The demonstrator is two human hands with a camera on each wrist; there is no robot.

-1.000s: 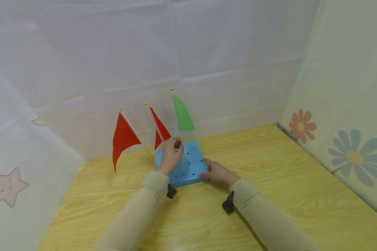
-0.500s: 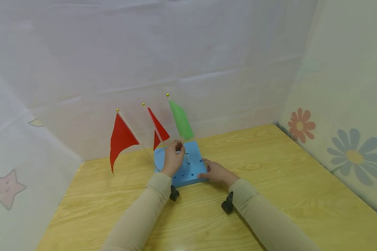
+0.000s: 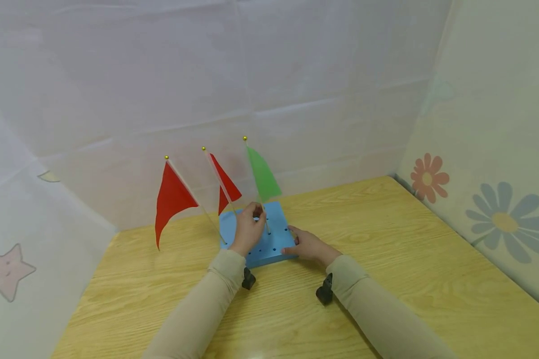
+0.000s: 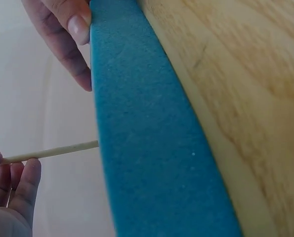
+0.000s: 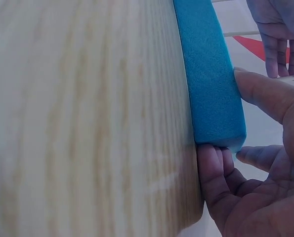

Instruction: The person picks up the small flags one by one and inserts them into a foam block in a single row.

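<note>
My left hand [image 3: 248, 229] pinches the thin wooden stick of a green triangular flag [image 3: 263, 174] between thumb and fingertips. The lower end of the stick [image 4: 63, 151] meets a hole in the top of a blue foam block [image 3: 276, 214]; the flag leans slightly left. My right hand [image 3: 312, 245] grips the block's right front corner, thumb over the top and curled fingers [image 5: 211, 173] against the side. Two red flags, one on the left [image 3: 172, 194] and one in the middle [image 3: 226, 184], stand tilted left in the block. The middle stick's foot is hidden behind my left hand.
Several small holes dot the block's top. It lies on a wood-grain table [image 3: 368, 234] near the back edge. A pale cloth wall [image 3: 319, 99] stands behind, and a printed side wall with flowers [image 3: 426, 178] is to the right.
My left hand has moved slightly right and down, bringing the green flag's stick into the hole. The flag tipped left, then came more upright. My right hand stays on the corner.
</note>
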